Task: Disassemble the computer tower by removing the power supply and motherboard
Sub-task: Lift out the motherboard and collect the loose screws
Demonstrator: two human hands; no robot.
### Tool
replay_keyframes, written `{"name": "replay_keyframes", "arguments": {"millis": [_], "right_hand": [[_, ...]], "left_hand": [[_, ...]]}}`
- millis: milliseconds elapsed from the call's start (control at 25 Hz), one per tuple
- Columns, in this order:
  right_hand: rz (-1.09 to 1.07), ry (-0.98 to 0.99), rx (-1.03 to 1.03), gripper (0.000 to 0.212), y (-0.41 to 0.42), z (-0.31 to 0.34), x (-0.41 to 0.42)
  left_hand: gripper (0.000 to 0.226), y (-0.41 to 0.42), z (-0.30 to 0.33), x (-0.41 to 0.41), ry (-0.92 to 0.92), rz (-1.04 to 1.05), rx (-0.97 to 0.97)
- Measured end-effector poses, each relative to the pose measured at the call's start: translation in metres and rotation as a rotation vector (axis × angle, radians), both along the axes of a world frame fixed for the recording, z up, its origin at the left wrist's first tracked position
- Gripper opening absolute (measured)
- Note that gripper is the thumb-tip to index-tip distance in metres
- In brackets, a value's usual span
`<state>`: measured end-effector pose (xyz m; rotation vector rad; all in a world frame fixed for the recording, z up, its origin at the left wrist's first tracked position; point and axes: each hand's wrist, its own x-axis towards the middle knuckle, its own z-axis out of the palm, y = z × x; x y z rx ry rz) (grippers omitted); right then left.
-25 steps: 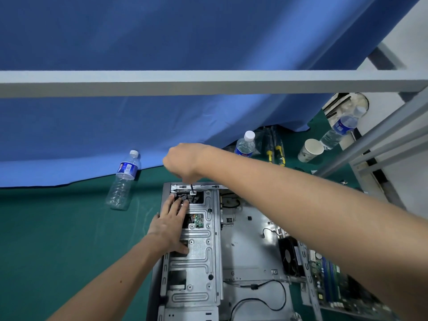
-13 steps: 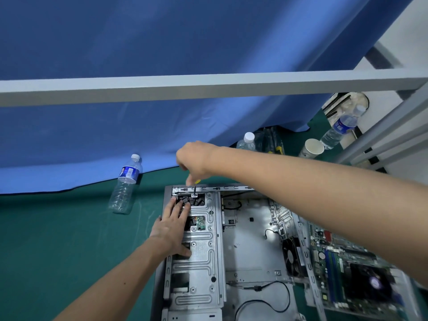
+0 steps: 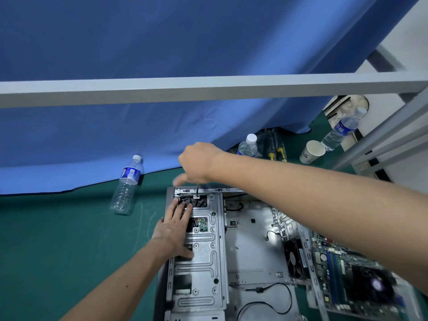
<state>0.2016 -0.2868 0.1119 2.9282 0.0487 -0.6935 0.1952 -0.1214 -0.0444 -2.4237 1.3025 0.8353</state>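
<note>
the table (image 3: 58, 251) wears dark green cloth under a deep blue curtain (image 3: 185, 54). the computer tower (image 3: 201, 262) is bare silver-grey steel, the motherboard (image 3: 342, 272) green with blue slots. clear bottles (image 3: 126, 186) carry blue labels and white caps. the paper cup (image 3: 311, 151) is off-white, the frame bar (image 3: 208, 89) pale grey.

Two bare forearms and hands of a person, seen from above.

The left hand (image 3: 174, 230) and the right hand (image 3: 196, 163) wear no gloves, rings or watch; both forearms are bare with no sleeve in view. The left forearm shows two small dark moles.
</note>
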Motion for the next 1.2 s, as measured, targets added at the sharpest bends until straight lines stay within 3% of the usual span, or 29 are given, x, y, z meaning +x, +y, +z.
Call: {"name": "replay_keyframes", "arguments": {"millis": [40,160,240,360,440,520,560,640,720,800,880,920,1000,1080,1200], "right_hand": [[-0.06,-0.006,-0.04,0.044,0.001,-0.002,-0.002],[0.113,-0.074,-0.066,0.011,0.002,-0.002,-0.002],[0.219,-0.02,0.058,0.02,-0.009,0.004,-0.001],[-0.021,0.02,0.202,0.03,-0.017,0.005,-0.003],[-0.134,0.02,0.013,0.031,-0.012,0.0,-0.009],[-0.026,-0.066,-0.106,0.017,-0.006,-0.002,-0.009],[0.068,-0.093,-0.079,0.014,-0.007,-0.001,-0.008],[0.193,-0.047,0.061,0.029,-0.011,0.006,-0.004],[0.081,0.011,0.134,0.029,-0.011,0.008,-0.003],[-0.083,0.026,0.008,0.03,-0.008,0.004,-0.006],[-0.032,-0.043,-0.088,0.02,-0.008,0.0,-0.007],[0.03,-0.076,-0.062,0.009,-0.011,-0.001,-0.009],[0.126,-0.074,0.117,0.027,-0.018,0.005,-0.008],[0.056,-0.036,0.253,0.031,-0.018,0.007,-0.009],[-0.084,0.012,0.031,0.022,-0.01,0.002,-0.008]], "left_hand": [[0.138,0.0,0.0,0.0,0.0,0.001,0.0],[0.138,0.001,-0.002,0.0,0.0,0.003,-0.015],[0.139,0.001,-0.002,0.0,0.002,0.004,-0.023],[0.139,0.002,-0.001,-0.001,0.005,0.01,-0.026],[0.138,0.002,-0.001,0.0,0.005,0.009,-0.025],[0.137,0.001,0.0,0.0,0.004,0.006,-0.021],[0.137,0.001,0.0,0.0,0.006,0.005,-0.02],[0.137,0.001,0.0,0.0,0.008,0.005,-0.02],[0.137,0.0,0.001,0.0,0.007,0.006,-0.015],[0.137,0.001,0.001,0.0,0.006,0.009,-0.011],[0.137,0.0,0.002,0.0,0.007,0.009,-0.014],[0.137,0.0,0.002,0.0,0.007,0.007,-0.016],[0.137,0.0,0.002,0.0,0.01,0.007,-0.016],[0.137,0.0,0.002,-0.001,0.008,0.003,-0.012],[0.137,0.0,0.002,0.0,0.01,0.004,-0.01]]}}
